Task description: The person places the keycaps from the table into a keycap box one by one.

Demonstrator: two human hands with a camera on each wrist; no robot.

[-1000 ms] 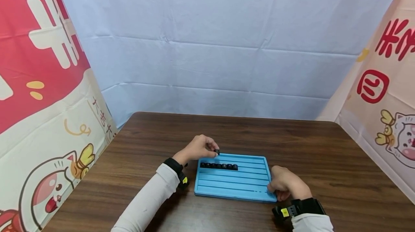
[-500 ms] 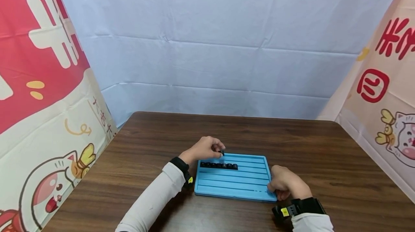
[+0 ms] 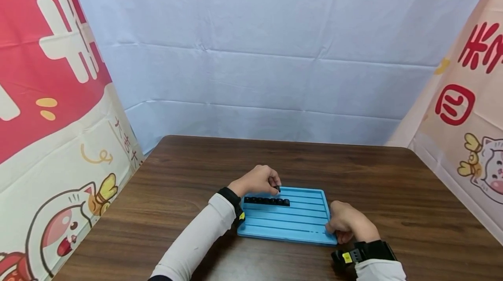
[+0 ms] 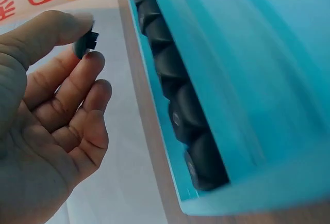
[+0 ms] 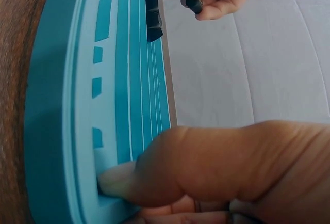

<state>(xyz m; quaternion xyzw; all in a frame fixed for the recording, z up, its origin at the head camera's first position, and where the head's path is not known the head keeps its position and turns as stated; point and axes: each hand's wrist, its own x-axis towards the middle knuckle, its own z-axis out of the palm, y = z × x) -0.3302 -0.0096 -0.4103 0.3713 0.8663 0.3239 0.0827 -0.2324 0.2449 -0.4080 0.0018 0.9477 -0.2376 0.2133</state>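
Observation:
My left hand (image 3: 257,180) pinches a small black keycap (image 4: 85,43) between thumb and fingertips, held above the far edge of a blue grooved tray (image 3: 287,219). The keycap's underside bits show in the left wrist view. A row of black keycaps (image 3: 267,201), set side by side, fills the left part of one groove near the tray's far side. At the near right corner, my right hand (image 3: 349,222) grips the tray, its thumb (image 5: 121,180) pressing inside the rim in the right wrist view. The fingers under the corner are mostly hidden.
The tray lies flat on a dark wood-grain table (image 3: 188,163). A pale cloth (image 3: 251,54) hangs behind the table, and printed cloths stand at left and right. Black straps with wrist cameras are on both wrists.
My left hand has moved right along the tray's far edge, still pinching the keycap, whose tilt has changed. My right hand stays at the corner; the row of keycaps looks the same.

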